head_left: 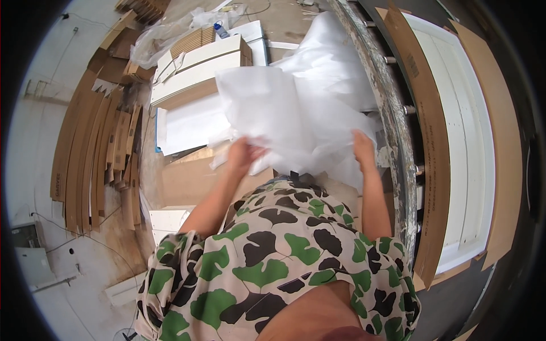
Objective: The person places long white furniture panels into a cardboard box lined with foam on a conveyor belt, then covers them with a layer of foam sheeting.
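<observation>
A thin white foam sheet (pixel 267 102) is spread in front of me, raised and rippled between my hands. At its left edge is my left hand (pixel 248 153), whose fingers are smeared by motion, so their grip is unclear. My right hand (pixel 363 150) is closed on the right edge of the sheet, thumb uppermost. Behind it, a larger heap of the same white foam (pixel 335 51) bulges toward the far side. Under and left of the sheet lies a white panel (pixel 190 126) with a blue edge, close to a brown cardboard piece (pixel 193 182).
White boards in cardboard (pixel 199 71) are stacked ahead on the left, with a blue-capped bottle (pixel 220 29) behind. Flattened cartons (pixel 85 153) lean at the left wall. To the right, a worn conveyor rail (pixel 392 125) borders a white panel (pixel 455 131) in an open carton (pixel 424 142).
</observation>
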`<state>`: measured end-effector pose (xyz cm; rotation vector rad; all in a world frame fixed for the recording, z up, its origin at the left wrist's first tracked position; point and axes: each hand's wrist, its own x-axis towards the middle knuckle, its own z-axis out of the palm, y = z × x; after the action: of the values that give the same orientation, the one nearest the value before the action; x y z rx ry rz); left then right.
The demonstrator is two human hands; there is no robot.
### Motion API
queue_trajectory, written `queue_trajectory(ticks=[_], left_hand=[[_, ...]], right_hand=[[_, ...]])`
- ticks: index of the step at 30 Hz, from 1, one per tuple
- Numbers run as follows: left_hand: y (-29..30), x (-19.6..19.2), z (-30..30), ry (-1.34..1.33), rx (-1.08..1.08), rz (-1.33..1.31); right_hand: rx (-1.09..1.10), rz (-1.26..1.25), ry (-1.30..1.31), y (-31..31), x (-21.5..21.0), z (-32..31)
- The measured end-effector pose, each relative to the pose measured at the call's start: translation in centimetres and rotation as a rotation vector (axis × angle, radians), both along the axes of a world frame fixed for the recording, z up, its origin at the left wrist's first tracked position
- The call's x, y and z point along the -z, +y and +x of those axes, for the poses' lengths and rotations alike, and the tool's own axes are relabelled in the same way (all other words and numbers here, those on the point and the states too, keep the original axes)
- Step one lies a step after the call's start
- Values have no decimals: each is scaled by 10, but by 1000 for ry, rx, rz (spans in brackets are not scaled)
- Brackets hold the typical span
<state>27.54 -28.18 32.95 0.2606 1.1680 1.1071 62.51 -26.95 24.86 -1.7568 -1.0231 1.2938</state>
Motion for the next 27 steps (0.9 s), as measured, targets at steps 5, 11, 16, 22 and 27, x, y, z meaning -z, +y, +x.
queue_trajectory(ticks=[5, 11, 16, 22, 27], left_hand=[[-131, 53, -332, 293, -924, -34], [-392, -12, -424, 732, -1532, -167], [-451, 2, -369, 754, -1393, -71], [-254, 10, -213, -25, -186, -365], [-98, -69, -89, -72, 208, 145]], right_hand=[[494, 16, 736, 7, 4, 54], [737, 381, 727, 35, -30, 40], [713, 949, -807, 93, -96, 89], [275, 1096, -1060, 107, -141, 58], [-830, 697, -1126, 53, -53, -52]])
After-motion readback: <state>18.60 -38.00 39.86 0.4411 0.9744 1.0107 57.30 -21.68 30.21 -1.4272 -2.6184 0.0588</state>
